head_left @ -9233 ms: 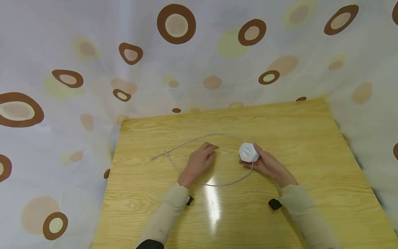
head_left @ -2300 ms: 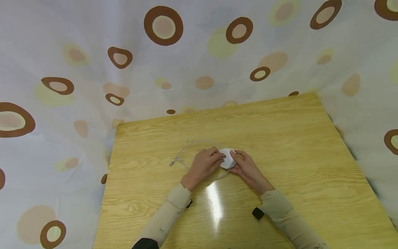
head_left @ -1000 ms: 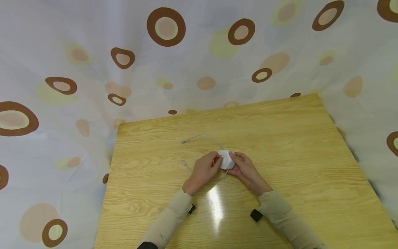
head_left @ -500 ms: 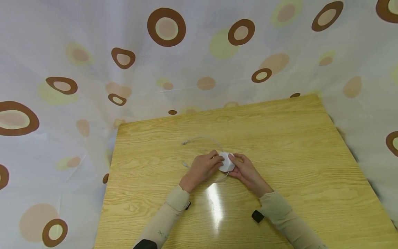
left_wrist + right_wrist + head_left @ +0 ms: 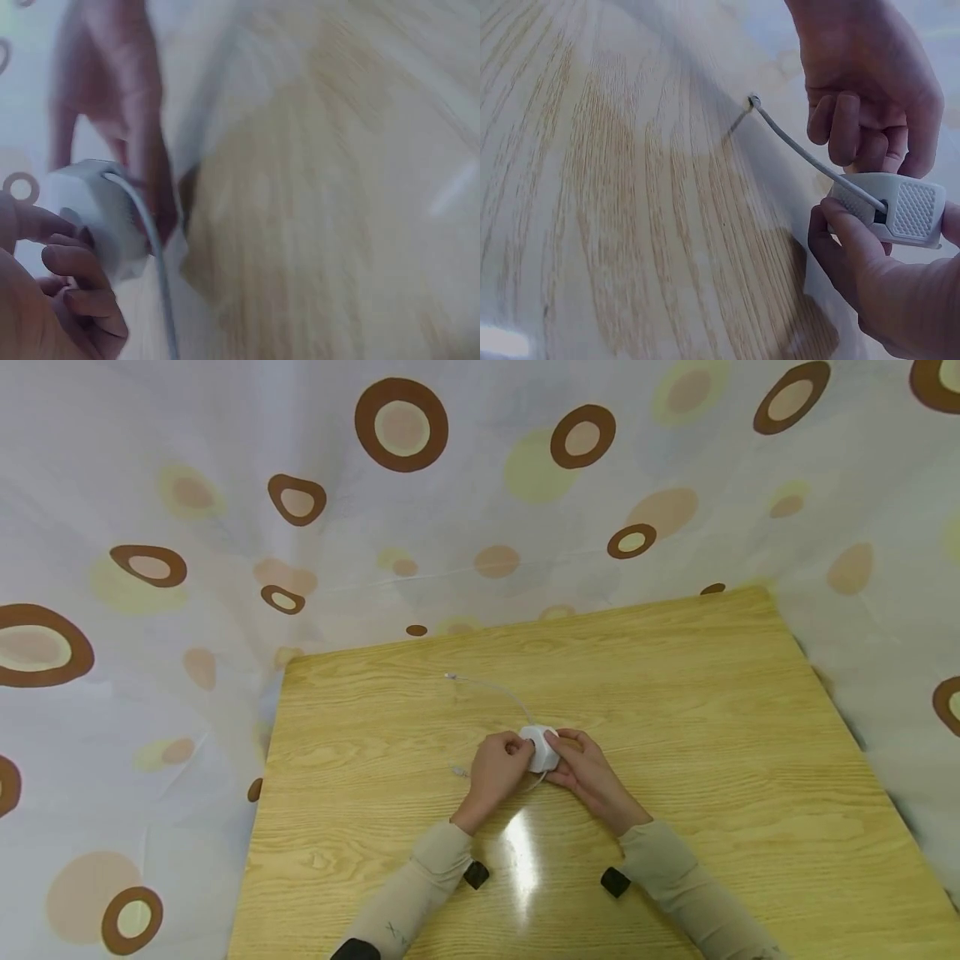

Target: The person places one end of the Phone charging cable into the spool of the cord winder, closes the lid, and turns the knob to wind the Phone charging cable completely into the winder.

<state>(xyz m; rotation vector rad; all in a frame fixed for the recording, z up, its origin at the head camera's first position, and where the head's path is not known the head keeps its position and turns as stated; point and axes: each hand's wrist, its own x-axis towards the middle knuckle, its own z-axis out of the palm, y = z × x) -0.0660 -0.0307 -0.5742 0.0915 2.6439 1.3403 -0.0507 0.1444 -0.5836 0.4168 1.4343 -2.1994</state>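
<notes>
A white six-sided cable winder (image 5: pixel 542 755) is held over the table, with a thin pale cable (image 5: pixel 501 688) coming out of opposite sides. My right hand (image 5: pixel 598 781) grips its body between thumb and fingers; dimpled side faces show on the winder (image 5: pixel 916 208) in the right wrist view. My left hand (image 5: pixel 495 772) pinches the raised knob on its flat face, and the fingers mostly cover that knob. One small plug (image 5: pixel 450 676) lies beyond the hands; the other plug (image 5: pixel 459 771) shows just left of my left wrist. Near the winder (image 5: pixel 109 229), the left wrist view is blurred.
The wood-grain table (image 5: pixel 712 710) reaches to a patterned curtain (image 5: pixel 450 543) at the back and sides. A bright reflection lies on the tabletop in front of the hands. Dark wrist cameras hang below both sleeves.
Since the earliest frame, the left hand has gone onto the winder's knob and the cable's loose lengths have shortened; both plugs now lie separate and closer. Lately the left hand's grip on the knob has turned.
</notes>
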